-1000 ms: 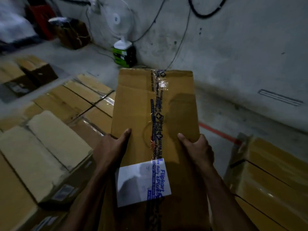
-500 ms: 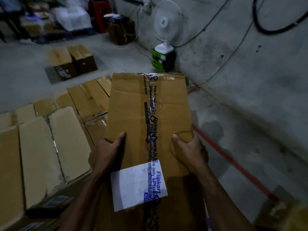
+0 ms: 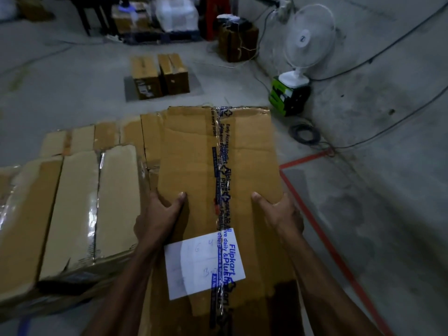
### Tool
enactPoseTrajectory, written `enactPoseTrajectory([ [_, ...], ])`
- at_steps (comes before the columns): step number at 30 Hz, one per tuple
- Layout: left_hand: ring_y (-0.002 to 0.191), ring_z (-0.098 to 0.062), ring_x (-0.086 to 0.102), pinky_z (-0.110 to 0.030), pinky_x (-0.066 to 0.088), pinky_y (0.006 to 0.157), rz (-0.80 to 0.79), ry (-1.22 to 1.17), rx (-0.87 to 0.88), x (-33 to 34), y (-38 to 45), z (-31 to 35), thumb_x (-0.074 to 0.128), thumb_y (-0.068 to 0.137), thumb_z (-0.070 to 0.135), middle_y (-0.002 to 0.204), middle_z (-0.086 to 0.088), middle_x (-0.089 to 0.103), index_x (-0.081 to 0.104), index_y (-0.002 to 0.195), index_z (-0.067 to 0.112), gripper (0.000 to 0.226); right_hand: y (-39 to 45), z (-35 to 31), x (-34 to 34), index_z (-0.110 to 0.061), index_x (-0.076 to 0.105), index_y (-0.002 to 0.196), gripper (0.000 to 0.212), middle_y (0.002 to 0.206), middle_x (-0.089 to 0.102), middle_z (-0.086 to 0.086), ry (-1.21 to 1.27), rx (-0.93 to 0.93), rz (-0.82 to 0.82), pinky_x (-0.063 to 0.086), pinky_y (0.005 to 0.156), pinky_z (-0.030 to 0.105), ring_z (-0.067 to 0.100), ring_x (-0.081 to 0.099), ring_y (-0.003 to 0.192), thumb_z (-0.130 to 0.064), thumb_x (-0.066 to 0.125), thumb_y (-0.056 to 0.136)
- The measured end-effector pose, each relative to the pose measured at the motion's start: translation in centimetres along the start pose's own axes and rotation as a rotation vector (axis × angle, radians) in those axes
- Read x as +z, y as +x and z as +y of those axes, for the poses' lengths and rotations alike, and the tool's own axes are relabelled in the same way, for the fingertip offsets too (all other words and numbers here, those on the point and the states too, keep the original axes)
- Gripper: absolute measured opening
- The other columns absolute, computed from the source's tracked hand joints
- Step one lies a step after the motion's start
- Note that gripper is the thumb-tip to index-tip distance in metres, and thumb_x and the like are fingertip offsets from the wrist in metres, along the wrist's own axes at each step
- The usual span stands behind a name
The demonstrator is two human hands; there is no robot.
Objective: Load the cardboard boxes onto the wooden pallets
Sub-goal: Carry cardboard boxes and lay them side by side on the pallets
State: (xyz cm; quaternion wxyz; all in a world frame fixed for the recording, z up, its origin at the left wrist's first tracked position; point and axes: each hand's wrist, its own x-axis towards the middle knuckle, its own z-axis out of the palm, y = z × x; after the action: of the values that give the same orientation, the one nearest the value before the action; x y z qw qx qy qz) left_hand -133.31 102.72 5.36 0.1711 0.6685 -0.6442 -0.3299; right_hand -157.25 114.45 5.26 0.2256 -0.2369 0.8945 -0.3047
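Left hand (image 3: 158, 218) and right hand (image 3: 281, 212) grip carried box (image 3: 218, 166) by sides; slip risk: shallow thumb-top hold, may drop beside stacked boxes (image 3: 72, 202).

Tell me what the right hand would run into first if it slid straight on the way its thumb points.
The right hand points up the top of the carried box, so it would meet only bare cardboard, perhaps the blue printed tape if it drifts inward. Depth beyond the far edge is unclear.
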Motion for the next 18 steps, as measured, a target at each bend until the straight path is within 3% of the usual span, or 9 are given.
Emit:
enactPoseTrajectory([
  [5,0.116,-0.038,0.057,-0.049,0.048,0.095,-0.002,-0.003,-0.008,-1.2,3.0,-2.5,0.049,0.081,0.077,0.140,-0.009,0.050,0.019,0.149,0.026,0.090,1.9,-3.2,3.2,-0.014,0.044,0.141,0.095,0.137,0.056,0.013,-0.047,-0.016,-0.086,0.046,0.095,0.045,0.037,0.054,0.122,-0.080,0.058,0.074],
  [12,0.120,-0.036,0.054,-0.049,0.047,0.097,-0.028,-0.097,-0.072,-2.3,7.6,-6.3,0.055,0.084,0.068,0.140,-0.008,0.050,0.025,0.145,0.023,0.081,3.3,-6.4,9.0,-0.021,0.045,0.142,0.131,0.137,0.058,0.010,-0.058,0.014,-0.150,0.049,0.096,0.055,0.037,0.056,0.121,-0.103,0.045,0.040],
  [18,0.121,-0.034,0.054,-0.048,0.047,0.098,-0.047,-0.120,-0.131,-1.9,10.2,-8.8,0.056,0.085,0.065,0.140,-0.007,0.050,0.026,0.144,0.022,0.080,5.5,-6.7,13.2,-0.023,0.044,0.141,0.135,0.137,0.057,0.010,-0.090,0.056,-0.208,0.048,0.097,0.056,0.038,0.056,0.120,-0.107,0.043,0.036],
])
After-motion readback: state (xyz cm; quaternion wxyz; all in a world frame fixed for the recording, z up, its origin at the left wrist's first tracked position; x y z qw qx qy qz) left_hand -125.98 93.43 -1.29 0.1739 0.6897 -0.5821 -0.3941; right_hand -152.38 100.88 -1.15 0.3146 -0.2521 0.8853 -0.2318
